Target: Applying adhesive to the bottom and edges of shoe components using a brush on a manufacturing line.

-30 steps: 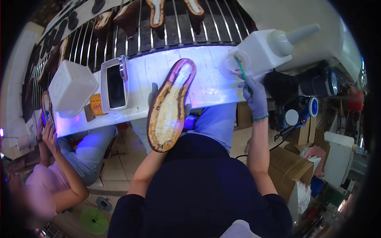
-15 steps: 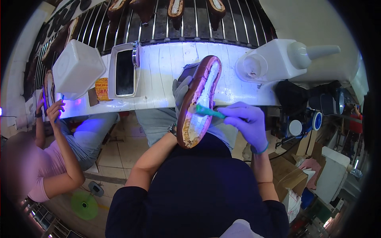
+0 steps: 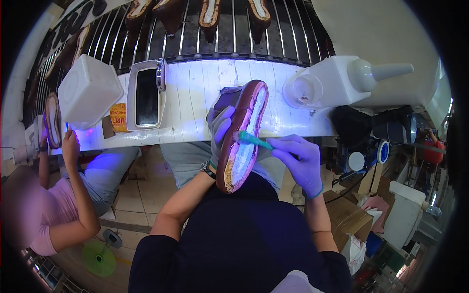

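Observation:
A brown shoe upper (image 3: 232, 128) is held sole side up and tilted over my lap, its toe toward the far side or the near side, which I cannot tell. White filling and a pinkish, coated margin show on its underside. My gloved left hand (image 3: 220, 128) grips it from the left, fingers wrapped round its side. In my gloved right hand (image 3: 299, 158) is a green-handled brush (image 3: 255, 140), pinched between thumb and fingers. Its bristles touch the left margin of the underside, near the middle of its length.
On the white table (image 3: 195, 117) stand a white bin of dark liquid (image 3: 148, 97), a white jug (image 3: 90, 93) and a white bottle with a spout (image 3: 337, 80). Beyond, a slatted conveyor (image 3: 229, 29) carries more shoes. To the left sits another person (image 3: 63, 205) with a shoe.
The brush has shifted slightly along the shoe's left margin, and my right hand has moved with it. The whole view has shifted a little. Both hands keep their hold.

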`<state>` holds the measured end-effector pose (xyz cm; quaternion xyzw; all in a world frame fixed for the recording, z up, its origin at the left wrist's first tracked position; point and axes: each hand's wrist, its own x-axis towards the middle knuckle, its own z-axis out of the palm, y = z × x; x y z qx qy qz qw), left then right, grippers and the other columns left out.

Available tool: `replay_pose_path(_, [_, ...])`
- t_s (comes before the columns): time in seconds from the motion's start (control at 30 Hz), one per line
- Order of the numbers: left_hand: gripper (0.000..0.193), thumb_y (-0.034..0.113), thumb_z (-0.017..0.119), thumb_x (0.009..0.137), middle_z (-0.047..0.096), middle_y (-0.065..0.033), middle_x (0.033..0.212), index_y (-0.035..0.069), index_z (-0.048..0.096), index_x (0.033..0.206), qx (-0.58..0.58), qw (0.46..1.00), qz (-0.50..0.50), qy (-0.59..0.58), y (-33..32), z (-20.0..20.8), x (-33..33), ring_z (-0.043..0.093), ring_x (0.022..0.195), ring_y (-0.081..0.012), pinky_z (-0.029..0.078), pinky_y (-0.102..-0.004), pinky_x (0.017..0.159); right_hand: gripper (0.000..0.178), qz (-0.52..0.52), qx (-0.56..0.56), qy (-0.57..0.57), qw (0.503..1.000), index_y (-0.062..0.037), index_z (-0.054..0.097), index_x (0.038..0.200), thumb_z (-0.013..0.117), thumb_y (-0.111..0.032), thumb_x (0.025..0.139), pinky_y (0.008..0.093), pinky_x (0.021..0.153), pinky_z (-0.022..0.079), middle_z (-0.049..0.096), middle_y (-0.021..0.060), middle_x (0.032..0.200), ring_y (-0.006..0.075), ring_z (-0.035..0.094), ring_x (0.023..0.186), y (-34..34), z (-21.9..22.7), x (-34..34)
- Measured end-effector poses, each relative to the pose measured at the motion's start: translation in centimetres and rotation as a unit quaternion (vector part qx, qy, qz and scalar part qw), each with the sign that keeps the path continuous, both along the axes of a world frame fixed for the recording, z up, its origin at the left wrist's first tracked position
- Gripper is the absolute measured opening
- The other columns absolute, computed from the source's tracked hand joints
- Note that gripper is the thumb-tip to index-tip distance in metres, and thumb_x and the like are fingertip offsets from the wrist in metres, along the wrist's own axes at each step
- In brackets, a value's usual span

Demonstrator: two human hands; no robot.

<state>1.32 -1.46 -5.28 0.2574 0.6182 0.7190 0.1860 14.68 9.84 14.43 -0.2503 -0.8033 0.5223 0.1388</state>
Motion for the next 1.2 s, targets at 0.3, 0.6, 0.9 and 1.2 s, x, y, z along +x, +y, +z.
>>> replay_pose_path(0.3, [0.067,0.016,0.078,0.074,0.051,-0.0142,0.124,0.010,0.038,0.127,0.041,0.976,0.061,0.206,1.7,1.8,-0.2,0.052,0.117,-0.0299,0.027,-0.0556,0.107,0.022,-0.119,0.051,-0.035,0.991,-0.0051,0.072,0.102,0.070,-0.012,0.081,0.0246,0.056,0.037,0.064,0.0037,0.075,0.0073,0.047,0.061,4.9,-4.5,-2.3])
replay_pose_path(0.6, [0.070,0.015,0.080,0.072,0.051,-0.0148,0.123,0.009,0.036,0.127,0.050,0.917,0.129,0.375,0.6,3.9,-0.4,0.053,0.115,-0.0312,0.029,-0.0572,0.105,0.022,-0.106,-0.005,-0.041,0.994,-0.0059,0.072,0.103,0.070,-0.013,0.082,0.0218,0.054,0.033,0.063,-0.0020,0.075,0.0042,0.042,0.060,6.9,-5.5,-2.1])
replay_pose_path(0.9, [0.070,0.019,0.081,0.070,0.053,-0.0144,0.123,0.010,0.037,0.125,0.022,0.902,0.122,0.413,0.5,4.7,-1.3,0.055,0.113,-0.0298,0.030,-0.0540,0.105,0.021,0.022,-0.057,-0.035,0.998,-0.0035,0.072,0.103,0.069,-0.008,0.082,0.0226,0.054,0.034,0.065,0.0024,0.077,0.0050,0.046,0.062,3.6,-1.8,-0.4])
replay_pose_path(1.2, [0.058,0.019,0.075,0.075,0.054,-0.0143,0.125,0.006,0.044,0.123,0.017,0.919,0.086,0.383,0.1,6.9,-2.1,0.055,0.113,-0.0288,0.033,-0.0512,0.104,0.028,0.088,-0.010,-0.010,0.996,-0.0041,0.072,0.103,0.072,0.001,0.075,0.0223,0.055,0.038,0.065,0.0041,0.080,0.0064,0.053,0.064,1.3,0.9,0.0])
